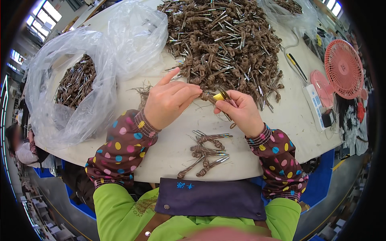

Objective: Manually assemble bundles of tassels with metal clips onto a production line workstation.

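My left hand point(171, 98) has its index finger stretched out and its thumb and other fingers pinched on one end of a brown knotted cord point(207, 97). In my right hand point(240, 111) are small snips point(219, 97) with a yellow part and dark metal, held right against the cord; their lower part is hidden by my fingers. Below my hands lies a small group of knotted cords point(206, 154) with shiny metal tips. Just beyond my hands rises a big heap of similar knotted cords point(225, 44).
On the left of the pale table point(161, 164) an open clear plastic bag point(102, 116) holds more cords. Loose fibres point(141, 93) lie beside my left hand. At the right are a pink fan point(344, 69), a white power strip point(313, 105) and a yellow-black cutter point(295, 64).
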Demonstrator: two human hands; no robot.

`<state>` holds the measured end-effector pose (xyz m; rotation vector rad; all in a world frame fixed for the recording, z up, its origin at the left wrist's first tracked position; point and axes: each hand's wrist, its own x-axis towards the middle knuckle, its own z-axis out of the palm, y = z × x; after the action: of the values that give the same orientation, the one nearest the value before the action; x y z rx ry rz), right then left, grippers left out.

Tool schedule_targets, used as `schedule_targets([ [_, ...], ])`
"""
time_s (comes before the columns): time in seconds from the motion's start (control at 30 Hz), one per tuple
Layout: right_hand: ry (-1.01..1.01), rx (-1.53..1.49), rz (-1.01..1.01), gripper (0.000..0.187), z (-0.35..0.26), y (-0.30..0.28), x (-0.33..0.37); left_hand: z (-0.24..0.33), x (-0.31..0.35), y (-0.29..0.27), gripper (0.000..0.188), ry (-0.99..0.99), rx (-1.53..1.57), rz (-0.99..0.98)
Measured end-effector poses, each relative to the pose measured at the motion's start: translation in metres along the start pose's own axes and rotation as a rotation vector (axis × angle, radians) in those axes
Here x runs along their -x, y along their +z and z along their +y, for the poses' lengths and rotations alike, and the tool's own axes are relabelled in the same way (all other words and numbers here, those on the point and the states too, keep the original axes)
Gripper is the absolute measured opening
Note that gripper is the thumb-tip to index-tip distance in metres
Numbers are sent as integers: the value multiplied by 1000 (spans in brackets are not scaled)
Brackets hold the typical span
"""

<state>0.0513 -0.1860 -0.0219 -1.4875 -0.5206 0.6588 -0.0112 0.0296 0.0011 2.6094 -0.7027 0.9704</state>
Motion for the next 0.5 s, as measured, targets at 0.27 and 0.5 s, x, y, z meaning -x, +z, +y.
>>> schedule_targets([
  [0.27, -134, 202, 147, 25, -2, 8, 3, 19, 5, 3, 9, -497, 527, -84],
  [0.5, -607, 1008, 360, 28, -21, 9, 5, 18, 1, 1, 7, -357, 393, -47],
])
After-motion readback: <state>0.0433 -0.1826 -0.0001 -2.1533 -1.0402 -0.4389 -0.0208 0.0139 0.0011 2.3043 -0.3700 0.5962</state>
